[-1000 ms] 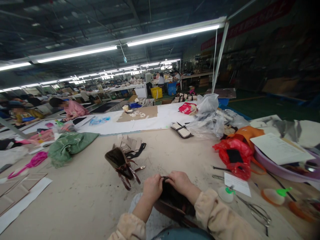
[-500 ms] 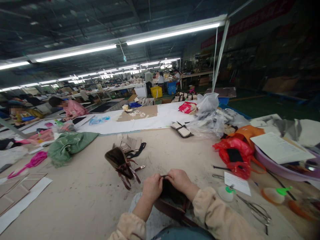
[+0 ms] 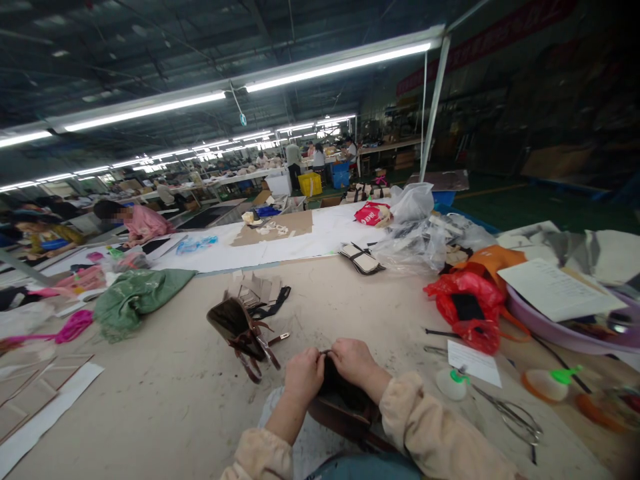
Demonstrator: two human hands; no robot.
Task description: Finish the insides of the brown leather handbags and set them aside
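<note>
A dark brown handbag [image 3: 345, 420] stands at the table's near edge, its mouth open towards me. My left hand [image 3: 304, 377] pinches its far rim from the left. Close beside it, my right hand [image 3: 354, 363] grips the same rim, the two hands almost touching. The fingertips are partly hidden behind the knuckles. Ahead and to the left lies a second brown handbag [image 3: 239, 333], tilted, with its straps and a buckled tab spread on the table. Just behind that one are a pile of beige cut pieces [image 3: 255, 290] and a black strap.
To the right are a glue bottle with a green cap [image 3: 453, 383], scissors [image 3: 515, 417], a paper slip [image 3: 475, 363], a red plastic bag [image 3: 465, 303] and a purple basin [image 3: 555, 330]. A green cloth bag [image 3: 140, 297] lies left. Co-workers sit beyond, one in a pink top [image 3: 147, 223].
My right hand has drawn slightly left along the bag's rim, nearer my left hand. The whole view has shifted a little. Both hands keep their hold.
</note>
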